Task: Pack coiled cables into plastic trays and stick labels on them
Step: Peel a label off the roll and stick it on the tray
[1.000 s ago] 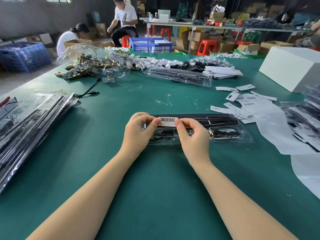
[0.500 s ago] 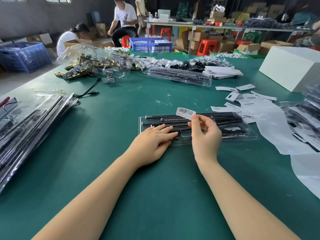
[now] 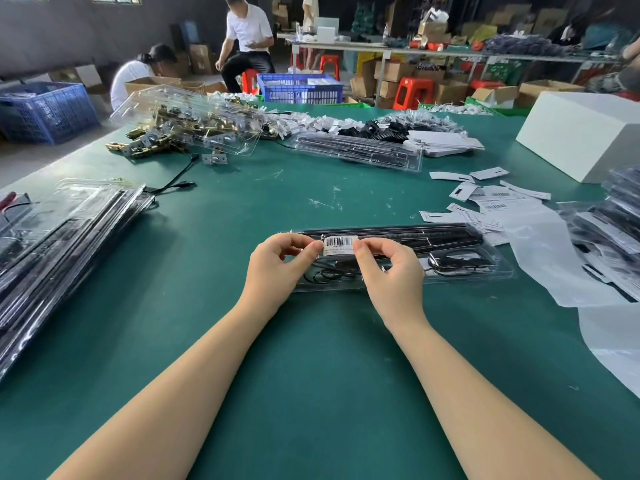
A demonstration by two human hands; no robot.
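Holding, label: a barcode label (image 3: 339, 244) is pinched at its left end by the left hand (image 3: 277, 268) and at its right end by the right hand (image 3: 391, 271), thumb against forefinger on each side; it is stretched flat between them.
Reason for hold: gripping both ends keeps the sticker taut and level, likely so it can be laid down square and without wrinkles.
Tray: a clear plastic tray (image 3: 467, 268) is lain lengthwise across the green table (image 3: 311, 375), directly under the hands; black rods and a coiled cable (image 3: 329, 271) are seen inside it.
Label position: held over the tray's left half, near its far long edge; whether it is already touching the plastic cannot be told.
Step judged: labelling of a packed tray, with the pressing-down not yet done.
Label stock: loose white labels (image 3: 485, 199) are scattered to the right of the tray, within reach of the right hand.
Stacks: a stack of filled trays (image 3: 62, 244) is set at the left, and more packs (image 3: 609, 230) at the right, well apart from the work.
Edges: the tray's right end is lying just beside a white backing sheet (image 3: 554, 265); its near edge is unobstructed.
Open room: bare table is left between the tray and the person, and between the tray and the left stack, wide enough for the finished piece to be slid aside.
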